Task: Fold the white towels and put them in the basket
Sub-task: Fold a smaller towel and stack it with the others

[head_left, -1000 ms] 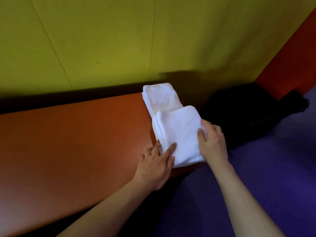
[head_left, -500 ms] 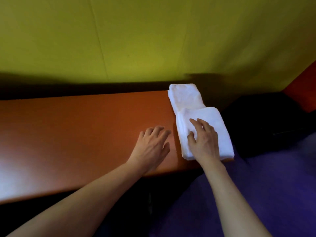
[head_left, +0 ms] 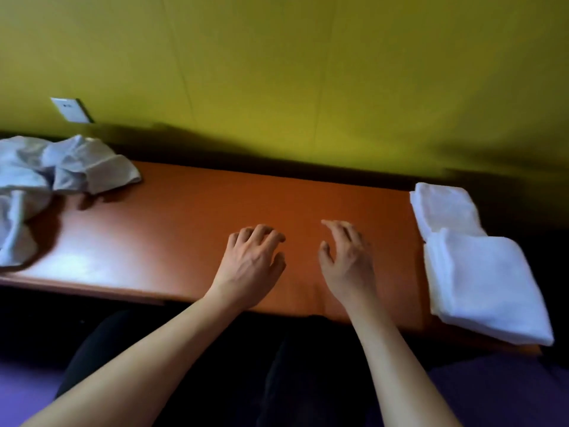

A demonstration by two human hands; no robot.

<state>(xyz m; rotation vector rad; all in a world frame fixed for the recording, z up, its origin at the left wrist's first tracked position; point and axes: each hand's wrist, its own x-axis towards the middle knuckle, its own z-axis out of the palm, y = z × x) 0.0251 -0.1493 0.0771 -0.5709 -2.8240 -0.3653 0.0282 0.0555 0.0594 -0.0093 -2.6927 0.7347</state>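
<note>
Wide orange table [head_left: 191,229] fills the middle of the view, green wall behind it, and the view has swung left in the last half second to bring in a crumpled heap of pale towels [head_left: 46,183] at the far left end, well apart from the hands. That heap is the work left. Over on the right end, two folded white towels [head_left: 480,278] lie one behind the other, the near one overhanging the table's front edge a little. The right hand [head_left: 348,260] has come off that near towel and now hovers over bare tabletop, fingers [head_left: 335,226] loosely curled, holding nothing. The left hand [head_left: 252,260] sits beside it, fingers relaxed and bent, also empty. So that fold looks finished and a reach left for the next towel seems likely. Open table lies between hands and heap. No basket in view.
</note>
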